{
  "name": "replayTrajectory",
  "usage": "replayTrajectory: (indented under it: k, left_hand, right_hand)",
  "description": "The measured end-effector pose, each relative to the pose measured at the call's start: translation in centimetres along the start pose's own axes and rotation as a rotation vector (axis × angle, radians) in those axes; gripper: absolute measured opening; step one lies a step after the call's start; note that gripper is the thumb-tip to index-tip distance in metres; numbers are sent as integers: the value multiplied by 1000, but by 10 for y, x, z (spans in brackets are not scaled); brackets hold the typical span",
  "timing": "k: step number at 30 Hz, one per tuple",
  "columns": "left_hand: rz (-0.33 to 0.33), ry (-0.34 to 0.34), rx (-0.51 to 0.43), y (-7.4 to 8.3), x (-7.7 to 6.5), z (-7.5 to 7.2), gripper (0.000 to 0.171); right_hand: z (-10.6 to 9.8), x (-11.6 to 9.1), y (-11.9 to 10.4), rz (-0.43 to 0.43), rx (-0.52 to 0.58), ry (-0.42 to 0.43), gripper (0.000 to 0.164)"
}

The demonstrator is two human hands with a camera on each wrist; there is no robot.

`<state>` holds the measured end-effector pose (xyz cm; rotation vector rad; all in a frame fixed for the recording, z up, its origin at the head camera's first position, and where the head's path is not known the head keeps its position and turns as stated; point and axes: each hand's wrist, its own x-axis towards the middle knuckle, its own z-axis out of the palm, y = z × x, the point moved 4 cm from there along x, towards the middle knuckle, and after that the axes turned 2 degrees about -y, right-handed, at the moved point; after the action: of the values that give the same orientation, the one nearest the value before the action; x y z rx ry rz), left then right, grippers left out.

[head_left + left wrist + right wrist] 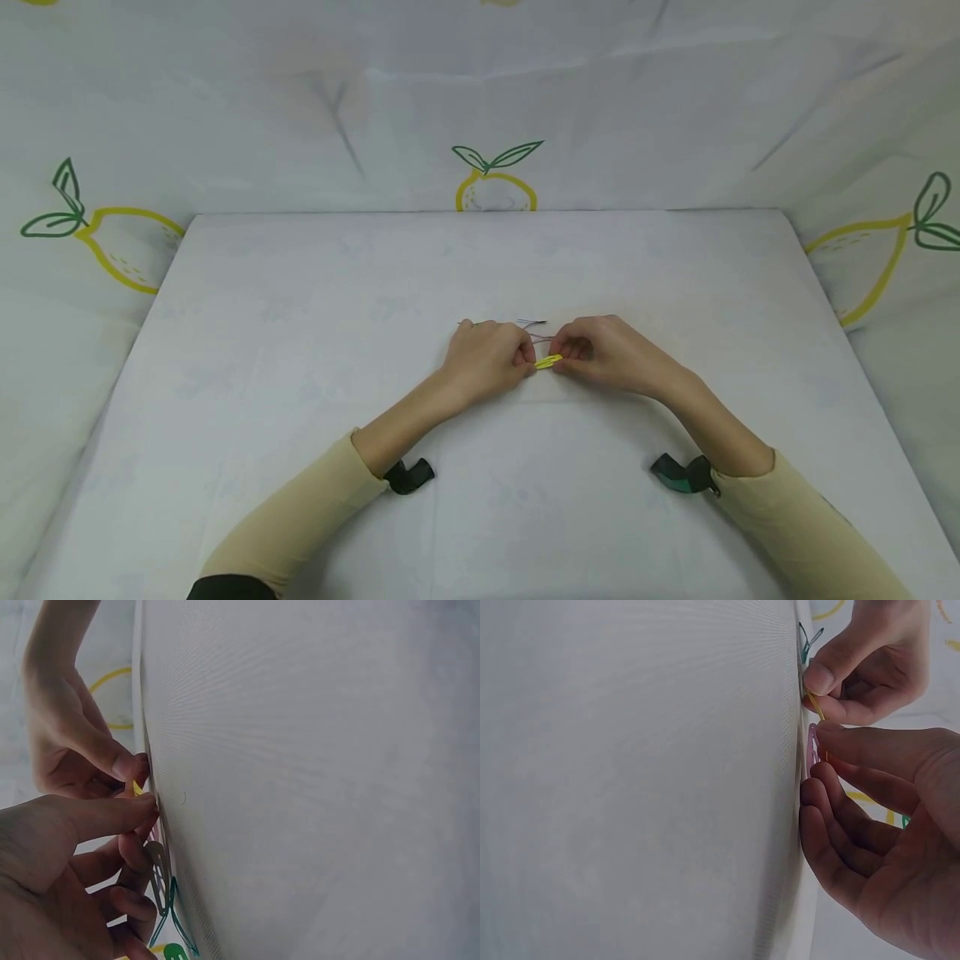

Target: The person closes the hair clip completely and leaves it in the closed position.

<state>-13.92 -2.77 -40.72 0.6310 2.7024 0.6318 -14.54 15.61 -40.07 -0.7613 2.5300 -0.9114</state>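
A small yellow snap hair clip (548,362) spans the gap between the two hands over the middle of the white table. My left hand (487,354) pinches its left end between thumb and index finger. At the other end, the thumb and fingertips of my right hand (611,354) grip it. A pink hair clip (811,748) lies right behind the right fingertips, partly covered by them. Beyond the left fingers, in the left wrist view, are a grey hair clip (155,851) and a teal one (173,898), both seen nearly edge-on.
White cloth covers the table (480,517), whose far edge meets a hanging curtain (600,125) printed with lemons. Dark straps (409,477) stick out near both sleeve cuffs and rest close over the tabletop.
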Motion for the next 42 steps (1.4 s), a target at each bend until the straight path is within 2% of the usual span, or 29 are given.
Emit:
replayTrajectory:
  k: [11,24,42]
  left_hand:
    - [5,28,44,1,-1,0,7]
    - [12,23,88,4,-3,-1,7]
    - [4,44,36,-3,-6,-6,4]
  right_hand:
    - [0,-2,1,10,-4,-8,12]
    - [-1,-2,0,-3,-5,-10,10]
    - [-1,0,-4,-9,-2,-9,9]
